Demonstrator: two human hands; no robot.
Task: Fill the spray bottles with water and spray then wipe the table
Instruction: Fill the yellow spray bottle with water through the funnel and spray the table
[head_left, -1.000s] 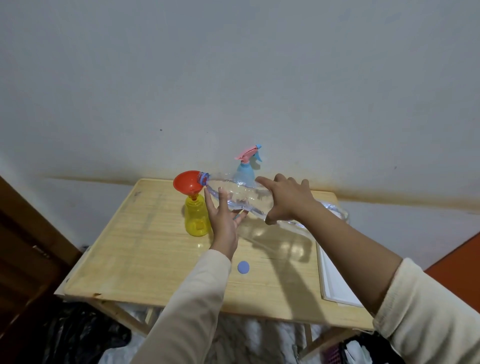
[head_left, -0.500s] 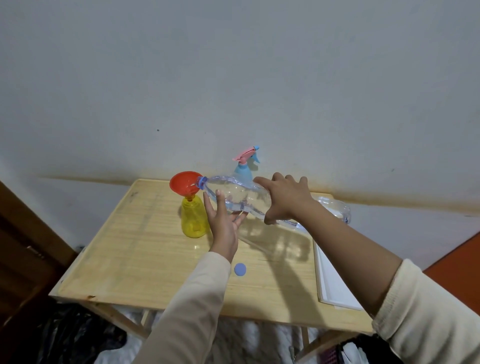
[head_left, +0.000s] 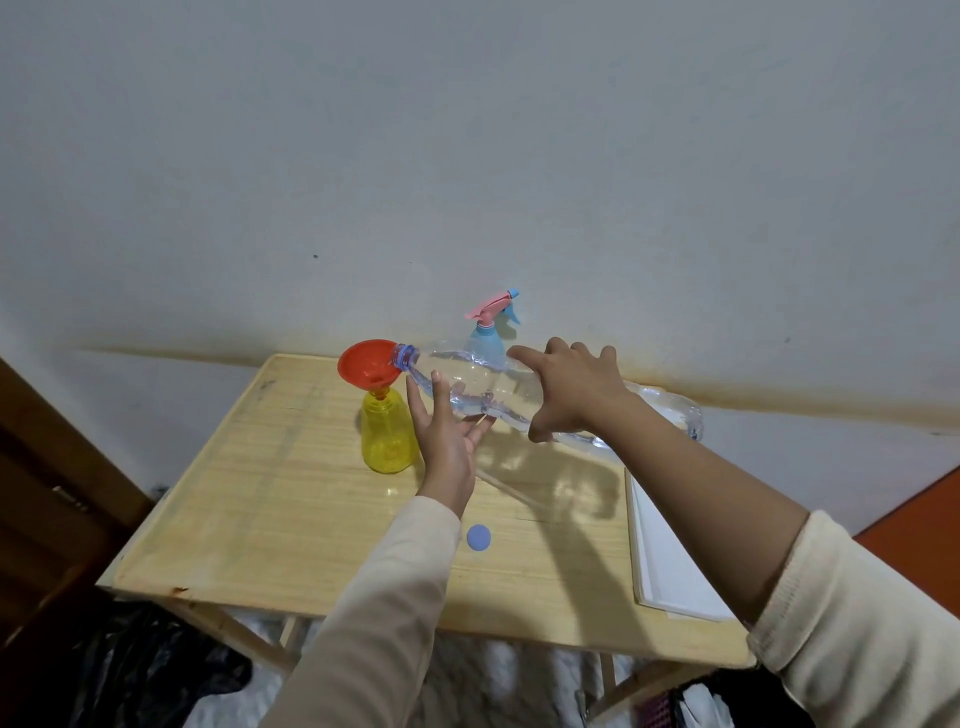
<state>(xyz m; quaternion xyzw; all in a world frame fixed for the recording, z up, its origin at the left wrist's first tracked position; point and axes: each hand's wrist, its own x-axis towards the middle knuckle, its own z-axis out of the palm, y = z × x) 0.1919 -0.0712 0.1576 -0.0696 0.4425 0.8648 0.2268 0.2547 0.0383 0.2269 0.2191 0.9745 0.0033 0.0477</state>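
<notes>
Now pouring: water bottle into funnel

Water bottle (head_left: 493, 389) lies near-horizontal over the far half of the table (head_left: 270, 499). Its mouth is over the right rim of the funnel (head_left: 366, 364), which is seated in the yellow bottle (head_left: 387, 436) at far left. Right hand (head_left: 571, 389) is clamped over the body, thumb under, so it likely carries the weight and sets the tilt. Left hand (head_left: 447, 441) is flat, fingers straight, under the neck end, probably steadying the aim. Funnel presumably compensates for a narrow neck. Blue sprayer (head_left: 485, 340) stands behind at the far edge. Cap (head_left: 478, 537) lies nearer, parked clear of the pour.
</notes>
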